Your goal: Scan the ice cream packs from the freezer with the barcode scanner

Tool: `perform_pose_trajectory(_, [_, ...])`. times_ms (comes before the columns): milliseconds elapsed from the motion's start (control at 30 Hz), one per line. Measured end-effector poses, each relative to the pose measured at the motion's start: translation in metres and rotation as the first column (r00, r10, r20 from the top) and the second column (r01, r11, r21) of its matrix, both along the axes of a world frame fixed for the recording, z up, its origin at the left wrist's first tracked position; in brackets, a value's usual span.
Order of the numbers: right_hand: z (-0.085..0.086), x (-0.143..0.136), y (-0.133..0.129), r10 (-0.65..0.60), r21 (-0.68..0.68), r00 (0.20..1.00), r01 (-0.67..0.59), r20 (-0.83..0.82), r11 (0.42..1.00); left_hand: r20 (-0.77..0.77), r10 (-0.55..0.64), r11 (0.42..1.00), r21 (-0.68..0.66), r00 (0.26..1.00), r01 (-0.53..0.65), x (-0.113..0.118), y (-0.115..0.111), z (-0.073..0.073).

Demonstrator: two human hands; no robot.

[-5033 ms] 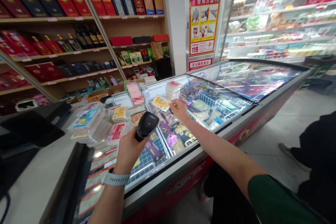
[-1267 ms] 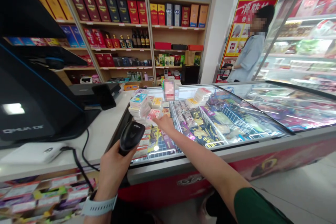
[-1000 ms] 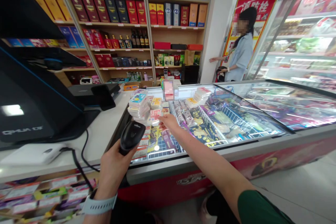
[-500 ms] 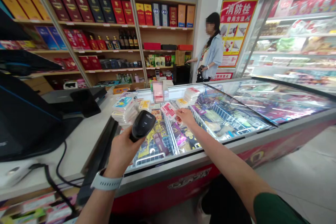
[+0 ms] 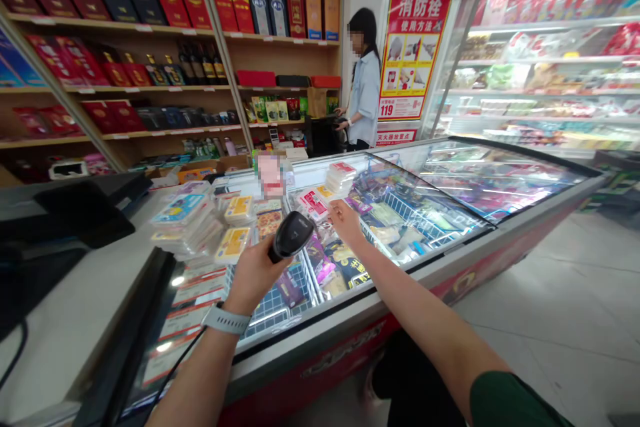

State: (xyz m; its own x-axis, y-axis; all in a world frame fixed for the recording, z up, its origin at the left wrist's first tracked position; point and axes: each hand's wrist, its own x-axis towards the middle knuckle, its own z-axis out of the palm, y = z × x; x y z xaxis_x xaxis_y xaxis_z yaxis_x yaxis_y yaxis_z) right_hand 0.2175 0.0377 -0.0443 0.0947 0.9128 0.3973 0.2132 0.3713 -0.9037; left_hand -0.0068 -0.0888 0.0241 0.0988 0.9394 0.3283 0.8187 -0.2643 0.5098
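Observation:
My left hand (image 5: 255, 277), with a pale watch band at the wrist, is wrapped around a black barcode scanner (image 5: 294, 235) above the freezer's glass top. At its far side, the curled fingers of my right hand (image 5: 346, 221) are at the right edge of a flat red-and-white pack (image 5: 313, 203) and seem to pinch it. Behind that pack stands a small stack of similar packs (image 5: 341, 177). Left of the scanner are yellow-labelled packs (image 5: 233, 241) and a taller pile topped by a blue-labelled pack (image 5: 181, 208).
Under the glass of the chest freezer (image 5: 430, 267), wire baskets (image 5: 300, 280) hold bagged goods. A white counter (image 5: 55, 273) adjoins it at the left. A person (image 5: 364, 90) stands behind the freezer near shelves of boxes and bottles. A lit display fridge (image 5: 545, 73) is at the right.
The view has swung right and closer to the freezer. The scanner has come nearer to the red-and-white pack, which now lies lower and flatter. The person behind has drawn the outstretched arm in.

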Motion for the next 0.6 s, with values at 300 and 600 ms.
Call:
perform_pose_trajectory(300, [0.004, -0.006, -0.009, 0.05, 0.049, 0.997, -0.054, 0.062, 0.997, 0.016, -0.029, 1.0, -0.013, 0.999, 0.029, -0.014, -0.009, -0.011])
perform_pose_trajectory(600, [0.008, -0.008, -0.015, 0.042, 0.01, 0.996, -0.043, 0.079, 0.999, 0.026, -0.013, 1.0, -0.018, 1.0, 0.013, -0.013, -0.015, -0.004])
